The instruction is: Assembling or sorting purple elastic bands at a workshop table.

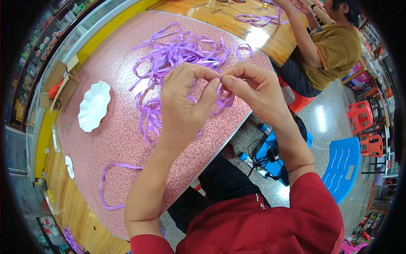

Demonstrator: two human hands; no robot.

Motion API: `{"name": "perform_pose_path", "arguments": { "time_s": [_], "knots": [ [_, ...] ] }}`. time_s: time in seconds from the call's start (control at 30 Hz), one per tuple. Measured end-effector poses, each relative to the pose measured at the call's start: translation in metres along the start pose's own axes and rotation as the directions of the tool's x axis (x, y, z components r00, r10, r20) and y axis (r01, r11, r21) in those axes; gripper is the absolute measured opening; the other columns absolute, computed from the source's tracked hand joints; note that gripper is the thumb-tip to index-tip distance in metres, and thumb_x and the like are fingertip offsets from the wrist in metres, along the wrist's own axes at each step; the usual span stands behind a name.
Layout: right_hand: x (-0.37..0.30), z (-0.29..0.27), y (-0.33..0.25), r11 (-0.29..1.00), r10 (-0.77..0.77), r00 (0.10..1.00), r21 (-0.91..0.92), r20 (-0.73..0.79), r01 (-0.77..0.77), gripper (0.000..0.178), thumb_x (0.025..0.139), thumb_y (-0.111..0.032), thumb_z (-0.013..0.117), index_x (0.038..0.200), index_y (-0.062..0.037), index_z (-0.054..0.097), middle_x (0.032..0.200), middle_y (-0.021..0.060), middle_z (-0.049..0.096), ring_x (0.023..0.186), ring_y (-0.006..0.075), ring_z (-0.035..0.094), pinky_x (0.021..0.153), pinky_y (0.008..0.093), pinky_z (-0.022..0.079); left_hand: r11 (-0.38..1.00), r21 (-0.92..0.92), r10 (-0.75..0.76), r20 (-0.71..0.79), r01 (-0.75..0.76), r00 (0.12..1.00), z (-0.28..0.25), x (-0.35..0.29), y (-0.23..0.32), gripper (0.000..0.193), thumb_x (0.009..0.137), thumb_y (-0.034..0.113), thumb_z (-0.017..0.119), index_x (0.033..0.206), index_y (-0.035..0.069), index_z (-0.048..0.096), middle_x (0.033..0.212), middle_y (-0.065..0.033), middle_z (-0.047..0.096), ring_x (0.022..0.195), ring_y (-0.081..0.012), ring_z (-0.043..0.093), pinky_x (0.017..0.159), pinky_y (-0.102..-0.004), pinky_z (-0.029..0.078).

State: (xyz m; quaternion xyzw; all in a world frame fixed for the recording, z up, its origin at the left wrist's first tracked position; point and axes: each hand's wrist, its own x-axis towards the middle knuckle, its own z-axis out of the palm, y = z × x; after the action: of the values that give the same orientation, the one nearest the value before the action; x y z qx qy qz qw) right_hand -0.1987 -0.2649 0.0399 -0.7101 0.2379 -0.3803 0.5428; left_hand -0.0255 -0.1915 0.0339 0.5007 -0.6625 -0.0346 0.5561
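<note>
My left hand point(184, 99) and my right hand point(253, 86) meet fingertip to fingertip above a pink speckled table point(114, 135). Both pinch the same purple ribbon strip point(226, 100), which curls down between the two hands. Just behind the hands lies a tangled heap of purple ribbons point(177, 55) on the table. A single ribbon loop point(111, 184) lies flat near the table's near edge, to the left of my left forearm.
A white scalloped plate point(94, 106) sits on the table's left side, a cardboard box point(59, 84) beyond it. Another person in a mustard shirt point(334, 48) handles purple ribbon at a wooden table. A blue plastic chair point(342, 167) and red stools point(363, 118) stand on the right.
</note>
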Motion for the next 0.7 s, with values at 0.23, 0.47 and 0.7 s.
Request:
{"name": "perform_pose_path", "arguments": {
  "time_s": [0.23, 0.47, 0.7],
  "knots": [
    [-0.002, -0.007, 0.001, 0.968, 0.049, 0.995, 0.243, 0.085, -0.069, 0.019, 0.097, -0.015, 0.065, 0.104, 0.0028, 0.067, 0.087, 0.0059, 0.068, 0.074, 0.0117, 0.065, 0.066, 0.0266, 0.054, 0.883, -0.288, -0.322, 0.200, 0.370, 0.925, -0.007, 0.004, 0.015, 0.010, 0.094, 0.009, 0.068, 0.101, 0.002, 0.068, 0.096, -0.0023, 0.068, 0.090, -0.0070, 0.060, 0.081, -0.0217, 0.046],
    [-0.005, -0.006, -0.007, 0.927, 0.154, 0.984, 0.332, 0.085, -0.174, 0.018, 0.097, -0.014, 0.066, 0.105, 0.0019, 0.067, 0.089, 0.0056, 0.067, 0.066, 0.0109, 0.064, 0.059, 0.0254, 0.053, 0.823, -0.437, -0.323, 0.166, 0.363, 0.932, -0.001, 0.000, 0.004, 0.013, 0.092, 0.014, 0.070, 0.096, 0.002, 0.068, 0.088, -0.0006, 0.067, 0.083, -0.0061, 0.058, 0.073, -0.0231, 0.048],
    [-0.009, -0.001, 0.001, 0.998, -0.068, 0.996, 0.013, -0.063, 0.069, 0.014, 0.091, -0.001, 0.070, 0.104, 0.0012, 0.068, 0.092, 0.0004, 0.064, 0.081, 0.0034, 0.058, 0.068, 0.0182, 0.048, 0.792, -0.436, -0.360, 0.230, 0.427, 0.904, -0.004, 0.000, 0.006, 0.013, 0.094, 0.014, 0.069, 0.101, 0.003, 0.068, 0.091, -0.0007, 0.066, 0.087, -0.0065, 0.059, 0.078, -0.0224, 0.047]
  ]
}}
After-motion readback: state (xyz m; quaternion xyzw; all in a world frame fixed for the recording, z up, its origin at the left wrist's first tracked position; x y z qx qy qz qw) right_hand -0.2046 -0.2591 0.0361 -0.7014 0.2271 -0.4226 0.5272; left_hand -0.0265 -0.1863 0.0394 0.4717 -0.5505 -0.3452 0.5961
